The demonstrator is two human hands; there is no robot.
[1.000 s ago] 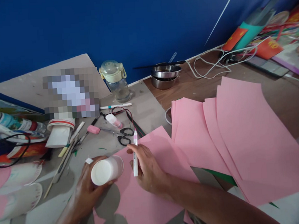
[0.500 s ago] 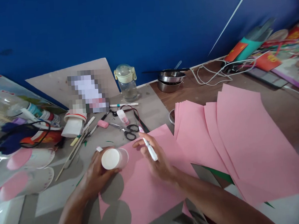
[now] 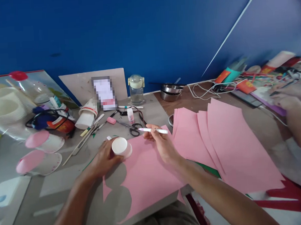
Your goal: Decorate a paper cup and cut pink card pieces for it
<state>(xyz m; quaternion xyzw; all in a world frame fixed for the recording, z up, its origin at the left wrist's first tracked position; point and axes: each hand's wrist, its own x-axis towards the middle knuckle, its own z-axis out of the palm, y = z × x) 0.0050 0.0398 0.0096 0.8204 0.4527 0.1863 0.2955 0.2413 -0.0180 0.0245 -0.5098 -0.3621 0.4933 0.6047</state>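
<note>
My left hand (image 3: pixel 106 159) is wrapped around a white paper cup (image 3: pixel 120 147), which appears to stand mouth-down on the upper left edge of a pink paper sheet (image 3: pixel 149 173). Two round cut-outs mark that sheet's left side. Above the sheet, my right hand (image 3: pixel 162 142) grips a white marker pen (image 3: pixel 156 130) with a pinkish tip pointing left toward the cup. Just beyond the sheet lie black-handled scissors (image 3: pixel 134 129). A pink eraser (image 3: pixel 111 120) and a small white bottle (image 3: pixel 130 116) are close by.
Two cups with pink tops (image 3: pixel 38 162) lie at left, near brushes (image 3: pixel 78 144). A phone (image 3: pixel 105 95), a glass jar (image 3: pixel 136 89) and metal bowls (image 3: pixel 171 92) stand along the wall. Stacked pink sheets (image 3: pixel 234 148) cover the right. A co-worker's arm (image 3: pixel 296 117) reaches in at far right.
The view has shifted, bringing the co-worker's arm into sight. The pen in my right hand has turned from steep to nearly level, its tip to the left. My left hand still holds the cup.
</note>
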